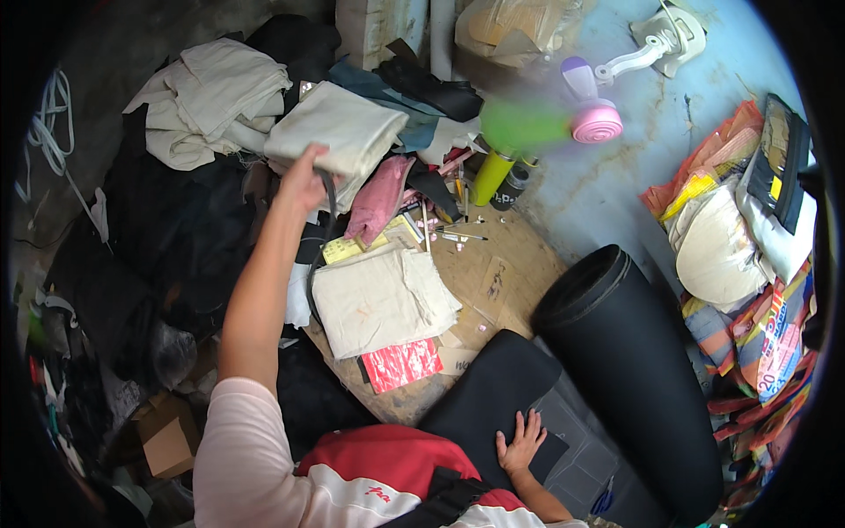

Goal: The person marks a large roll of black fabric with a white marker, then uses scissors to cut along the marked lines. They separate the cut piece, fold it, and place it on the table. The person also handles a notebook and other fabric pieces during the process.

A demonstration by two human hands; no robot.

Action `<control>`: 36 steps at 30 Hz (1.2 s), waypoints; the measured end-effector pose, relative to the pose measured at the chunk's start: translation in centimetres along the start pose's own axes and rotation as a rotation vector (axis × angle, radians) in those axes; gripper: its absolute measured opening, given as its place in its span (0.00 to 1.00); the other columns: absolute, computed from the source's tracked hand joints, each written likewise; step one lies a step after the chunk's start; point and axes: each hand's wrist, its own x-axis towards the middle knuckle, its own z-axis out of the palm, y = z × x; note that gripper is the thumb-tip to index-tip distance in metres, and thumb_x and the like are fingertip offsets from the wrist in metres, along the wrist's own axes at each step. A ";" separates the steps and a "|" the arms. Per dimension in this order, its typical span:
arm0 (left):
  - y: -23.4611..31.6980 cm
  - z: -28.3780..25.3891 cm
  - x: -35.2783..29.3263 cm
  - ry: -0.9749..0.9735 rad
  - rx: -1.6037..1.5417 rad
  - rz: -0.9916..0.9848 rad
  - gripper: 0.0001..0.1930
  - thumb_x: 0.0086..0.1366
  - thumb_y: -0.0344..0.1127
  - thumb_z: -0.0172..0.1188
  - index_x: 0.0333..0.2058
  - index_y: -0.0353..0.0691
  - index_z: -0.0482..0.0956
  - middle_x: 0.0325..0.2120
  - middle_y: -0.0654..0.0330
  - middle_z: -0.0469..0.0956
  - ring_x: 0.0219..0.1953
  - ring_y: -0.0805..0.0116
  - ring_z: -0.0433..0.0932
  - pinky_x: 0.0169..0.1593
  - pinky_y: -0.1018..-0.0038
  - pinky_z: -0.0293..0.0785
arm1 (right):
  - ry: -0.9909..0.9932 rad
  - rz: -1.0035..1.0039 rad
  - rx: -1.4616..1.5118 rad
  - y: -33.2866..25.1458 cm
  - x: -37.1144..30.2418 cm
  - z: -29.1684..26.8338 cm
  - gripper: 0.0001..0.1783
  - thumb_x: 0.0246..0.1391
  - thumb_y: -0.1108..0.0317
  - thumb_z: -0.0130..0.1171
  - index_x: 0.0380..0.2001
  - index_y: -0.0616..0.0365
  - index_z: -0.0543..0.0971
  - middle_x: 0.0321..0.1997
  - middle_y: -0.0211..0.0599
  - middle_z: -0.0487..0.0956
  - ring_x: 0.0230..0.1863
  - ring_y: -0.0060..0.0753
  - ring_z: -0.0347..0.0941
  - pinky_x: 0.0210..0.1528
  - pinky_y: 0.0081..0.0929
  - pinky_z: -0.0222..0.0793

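My left hand [304, 182] reaches far out over the left part of the round table and grips the near edge of a folded cream cloth [343, 132]. A thin black strip [332, 207] curves down from beside that hand; I cannot tell whether the hand also touches it. My right hand [521, 440] lies flat, fingers spread, on a black sheet [493, 387] close to my body. Between the hands, another folded cream cloth [378, 295] rests on the table, partly over a red plastic packet [400, 365].
Right of the sheet lies a large black roll [629, 378], with blue-handled scissors [603, 500] near its lower end. A small fan [528, 125] with blurred green blades stands at the back by a yellow-green cylinder [491, 179]. Black fabric [167, 229] is heaped at left.
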 end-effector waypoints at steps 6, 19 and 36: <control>-8.7 -9.9 -10.5 -0.138 0.111 -0.446 0.25 0.51 0.34 0.55 0.50 0.35 0.66 0.45 0.54 0.73 0.46 0.62 0.73 0.49 0.65 0.71 | 0.014 -0.016 0.009 0.3 -0.1 0.3 0.38 0.42 0.49 0.57 0.57 0.52 0.63 0.65 0.49 0.54 0.67 0.54 0.45 0.62 0.61 0.37; -13.8 -14.6 -11.3 -0.156 0.993 -0.142 0.23 0.46 0.29 0.59 0.44 0.27 0.72 0.38 0.54 0.77 0.39 0.66 0.76 0.45 0.73 0.71 | 0.050 -0.031 0.019 0.1 0.0 0.1 0.38 0.43 0.51 0.58 0.57 0.52 0.63 0.65 0.48 0.55 0.67 0.52 0.46 0.62 0.60 0.38; -6.7 -7.3 -14.4 -0.236 1.017 -0.096 0.15 0.61 0.30 0.55 0.45 0.27 0.71 0.39 0.55 0.77 0.37 0.73 0.76 0.40 0.75 0.73 | 0.066 -0.025 -0.018 0.1 0.1 0.4 0.37 0.44 0.49 0.56 0.57 0.50 0.63 0.65 0.46 0.55 0.67 0.51 0.46 0.62 0.59 0.39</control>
